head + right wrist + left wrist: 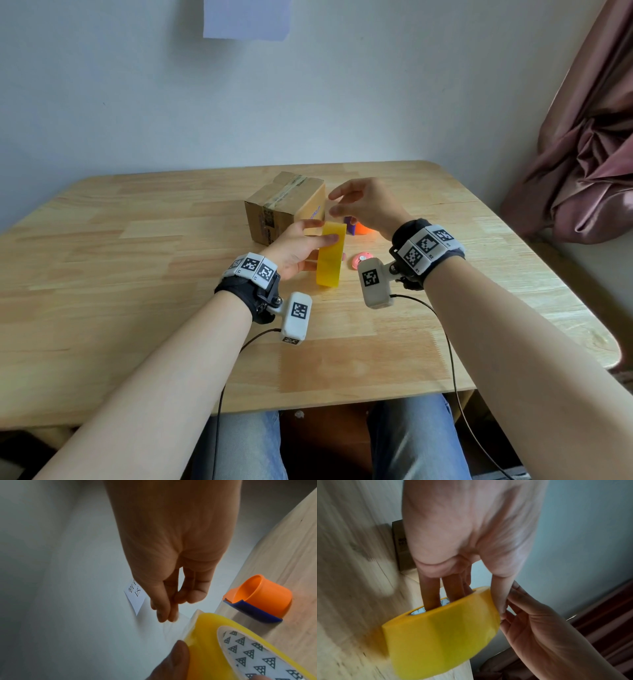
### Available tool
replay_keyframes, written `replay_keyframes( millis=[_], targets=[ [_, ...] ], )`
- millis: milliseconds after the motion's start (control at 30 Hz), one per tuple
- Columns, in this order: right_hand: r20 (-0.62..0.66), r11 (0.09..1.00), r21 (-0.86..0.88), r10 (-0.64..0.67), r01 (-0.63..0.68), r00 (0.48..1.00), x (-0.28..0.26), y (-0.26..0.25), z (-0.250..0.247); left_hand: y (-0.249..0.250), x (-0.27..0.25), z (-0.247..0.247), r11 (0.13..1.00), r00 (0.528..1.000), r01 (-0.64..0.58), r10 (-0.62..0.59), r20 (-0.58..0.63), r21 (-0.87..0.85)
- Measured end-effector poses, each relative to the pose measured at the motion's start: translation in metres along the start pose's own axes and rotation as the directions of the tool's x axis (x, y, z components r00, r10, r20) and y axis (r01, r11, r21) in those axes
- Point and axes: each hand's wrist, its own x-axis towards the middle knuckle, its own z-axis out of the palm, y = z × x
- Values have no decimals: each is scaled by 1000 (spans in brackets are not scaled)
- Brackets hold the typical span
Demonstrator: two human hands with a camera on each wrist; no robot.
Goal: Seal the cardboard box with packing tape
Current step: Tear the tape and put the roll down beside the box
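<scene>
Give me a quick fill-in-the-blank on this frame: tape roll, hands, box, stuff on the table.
1. The left hand holds the tape roll, whose colour is ____.
2. The left hand's fingers reach through the roll's ____.
3. The right hand pinches the free end of the ____.
4. The orange dispenser rests on the ____, near the cardboard box.

Missing words: yellow; core; tape; table

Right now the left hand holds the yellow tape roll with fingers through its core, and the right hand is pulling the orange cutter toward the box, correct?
Not quite. The right hand pinches the roll's free tape end; the right wrist view shows the orange cutter untouched on the table. The left hand holds the yellow tape roll as stated.
</scene>
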Motion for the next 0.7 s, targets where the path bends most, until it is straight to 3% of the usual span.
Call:
replay_keyframes(
  millis=[300, 700],
  targets=[
    [-47, 997, 59, 60, -57, 997, -1, 12, 9, -2, -3, 2, 999, 999, 45, -45, 30, 5],
    [-98, 994, 104, 46, -36, 994, 4, 12, 10, -1, 1, 1, 997, 999, 48, -49, -11, -55]
  ],
)
